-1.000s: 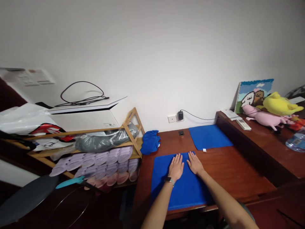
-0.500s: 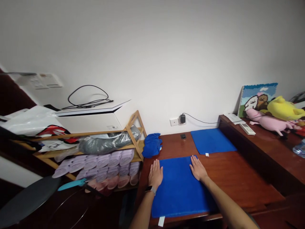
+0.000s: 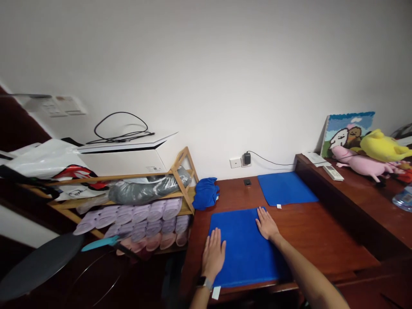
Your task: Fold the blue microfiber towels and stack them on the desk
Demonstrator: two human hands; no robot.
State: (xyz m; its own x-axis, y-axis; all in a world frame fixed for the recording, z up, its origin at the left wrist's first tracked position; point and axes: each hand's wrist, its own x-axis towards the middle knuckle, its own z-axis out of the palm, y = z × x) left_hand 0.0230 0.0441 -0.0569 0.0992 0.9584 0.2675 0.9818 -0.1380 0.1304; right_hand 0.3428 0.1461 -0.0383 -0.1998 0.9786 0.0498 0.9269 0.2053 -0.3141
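Observation:
A blue cloth (image 3: 244,253) lies spread flat on the reddish-brown wooden desk, with a white tag at its near left corner. My left hand (image 3: 213,254) rests flat on the cloth's left edge, fingers stretched out, a watch on the wrist. At the far right corner, my right hand (image 3: 267,224) presses palm down with its fingers extended. Behind it a second blue cloth (image 3: 286,189) is laid flat near the wall, its small white tag facing me. A crumpled blue cloth (image 3: 206,193) sits at the desk's far left corner.
Left of the desk stands a wooden rack (image 3: 183,171) with lilac and pink slippers, bags and a white box (image 3: 128,161). On the raised right ledge are a remote control (image 3: 333,173), plush toys (image 3: 357,162) and a picture (image 3: 347,133). A black plug (image 3: 247,158) is in the wall.
My left hand has slid toward me along the cloth's left edge, from near the far left corner to lower down. My right hand stays at the far right corner.

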